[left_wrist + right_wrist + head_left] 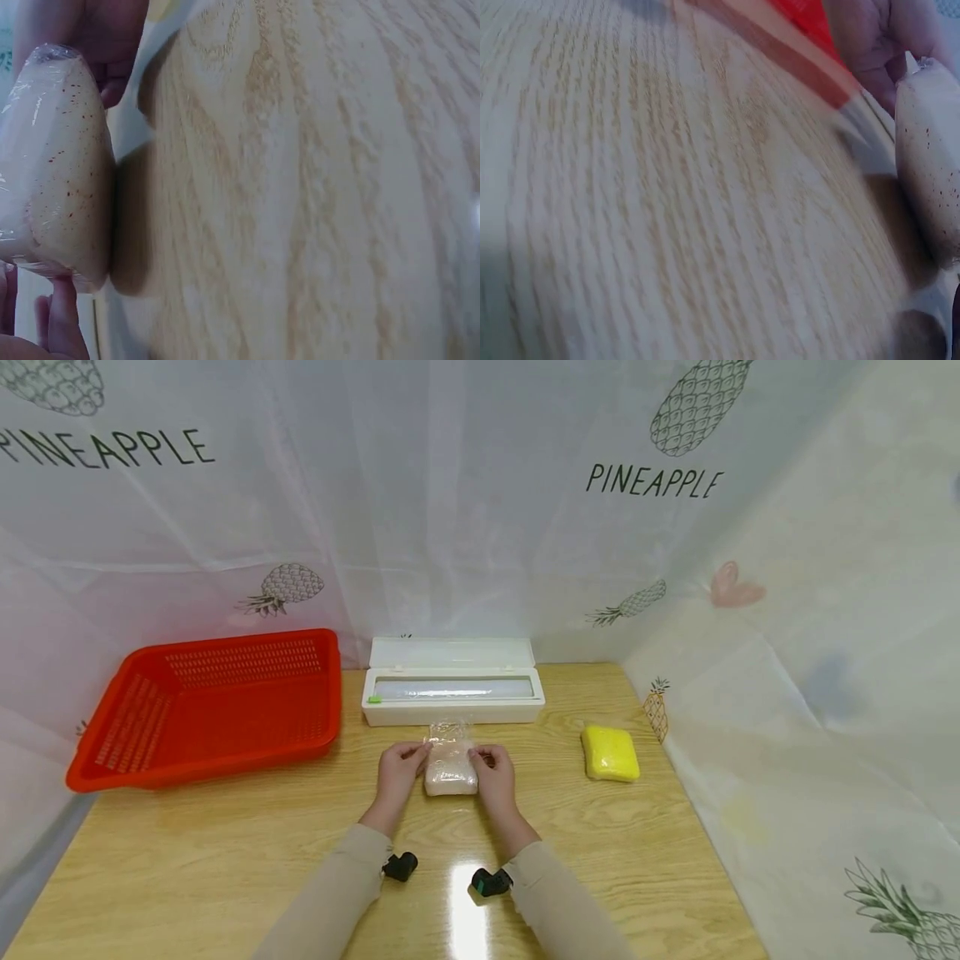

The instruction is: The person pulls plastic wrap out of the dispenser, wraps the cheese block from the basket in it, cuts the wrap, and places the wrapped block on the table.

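Note:
A pale block with reddish specks (452, 774), wrapped in clear plastic film, lies in front of the white box; its kind is unclear. My left hand (400, 770) pinches the film at its left edge, and the right hand (495, 774) grips the opposite edge. A loose flap of film (449, 729) stretches from the block's far side toward the box. Seen from the left wrist, the speckled block (64, 165) sits between both hands. The right wrist view cuts it off at the frame's edge.
Behind the hands stands a white cling-film box (453, 713), lid raised, a film roll (453, 688) inside. A red plastic basket (225, 760) occupies the left of the wooden table (187, 877). To the right lies a yellow wrapped block (611, 752). Pineapple-print curtains (480, 527) enclose the table.

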`<state>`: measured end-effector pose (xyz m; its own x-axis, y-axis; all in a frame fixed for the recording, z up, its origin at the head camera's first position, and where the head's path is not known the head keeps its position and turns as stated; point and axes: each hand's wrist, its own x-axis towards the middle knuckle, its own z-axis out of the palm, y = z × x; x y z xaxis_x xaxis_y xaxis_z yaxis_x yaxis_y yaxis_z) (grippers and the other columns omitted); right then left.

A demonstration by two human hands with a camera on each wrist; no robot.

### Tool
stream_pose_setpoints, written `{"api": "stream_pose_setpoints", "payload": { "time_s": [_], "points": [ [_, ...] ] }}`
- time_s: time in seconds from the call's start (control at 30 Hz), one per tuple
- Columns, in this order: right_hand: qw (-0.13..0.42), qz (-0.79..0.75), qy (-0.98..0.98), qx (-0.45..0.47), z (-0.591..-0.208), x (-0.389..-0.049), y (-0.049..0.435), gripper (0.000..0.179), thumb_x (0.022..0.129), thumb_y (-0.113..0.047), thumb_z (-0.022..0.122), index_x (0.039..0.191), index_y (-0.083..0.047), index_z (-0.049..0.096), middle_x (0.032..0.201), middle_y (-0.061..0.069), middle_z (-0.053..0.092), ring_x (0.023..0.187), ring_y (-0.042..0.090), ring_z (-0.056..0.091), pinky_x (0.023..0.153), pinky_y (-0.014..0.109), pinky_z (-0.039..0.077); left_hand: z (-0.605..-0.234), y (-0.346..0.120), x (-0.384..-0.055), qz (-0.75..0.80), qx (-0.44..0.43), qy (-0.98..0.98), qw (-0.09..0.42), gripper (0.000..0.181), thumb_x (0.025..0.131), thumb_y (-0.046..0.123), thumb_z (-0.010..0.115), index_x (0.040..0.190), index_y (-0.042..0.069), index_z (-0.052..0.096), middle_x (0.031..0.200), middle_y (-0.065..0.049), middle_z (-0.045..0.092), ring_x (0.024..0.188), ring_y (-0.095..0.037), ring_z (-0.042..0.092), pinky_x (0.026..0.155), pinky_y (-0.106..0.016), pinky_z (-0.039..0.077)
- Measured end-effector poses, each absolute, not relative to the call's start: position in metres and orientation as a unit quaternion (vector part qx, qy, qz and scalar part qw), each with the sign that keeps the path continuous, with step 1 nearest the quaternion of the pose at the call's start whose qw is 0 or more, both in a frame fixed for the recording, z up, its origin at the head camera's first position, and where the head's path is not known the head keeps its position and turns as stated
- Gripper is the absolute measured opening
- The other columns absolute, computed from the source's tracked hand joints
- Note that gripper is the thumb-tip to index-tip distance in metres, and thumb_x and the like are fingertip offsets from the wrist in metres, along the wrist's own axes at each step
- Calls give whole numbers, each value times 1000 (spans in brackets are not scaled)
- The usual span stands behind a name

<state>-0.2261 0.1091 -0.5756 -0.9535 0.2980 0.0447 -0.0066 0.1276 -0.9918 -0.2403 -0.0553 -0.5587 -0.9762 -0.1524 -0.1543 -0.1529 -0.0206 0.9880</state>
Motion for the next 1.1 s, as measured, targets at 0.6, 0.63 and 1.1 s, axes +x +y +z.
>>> {"api": "stream_pose_setpoints", "payload": {
  "time_s": [0.6, 0.63, 1.1],
  "points": [
    [135, 697, -691, -134, -587, -225, 110, 25, 80, 5, 76, 98, 8, 58, 87, 14, 59, 73, 13, 50, 61, 16, 44, -577, -47, -231, 703, -169, 689, -43, 18, 83, 4, 78, 95, -4, 67, 88, -11, 64, 73, -13, 60, 63, -20, 52],
    [137, 698, -691, -129, -585, -223, 111, 25, 79, 6, 75, 97, 9, 58, 87, 17, 59, 73, 14, 50, 61, 16, 44, -578, -47, -231, 702, -167, 691, -47, 18, 82, 3, 78, 93, -4, 66, 87, -11, 64, 72, -13, 60, 62, -20, 52],
    [151, 645, -745, -75, -595, -216, 114, 8, 85, -5, 75, 90, 1, 72, 90, 8, 60, 75, 11, 54, 65, 20, 47, -575, -45, -218, 679, -152, 718, -24, 17, 89, 9, 72, 102, -2, 73, 97, -14, 70, 86, -19, 65, 72, -24, 54]
  ]
}}
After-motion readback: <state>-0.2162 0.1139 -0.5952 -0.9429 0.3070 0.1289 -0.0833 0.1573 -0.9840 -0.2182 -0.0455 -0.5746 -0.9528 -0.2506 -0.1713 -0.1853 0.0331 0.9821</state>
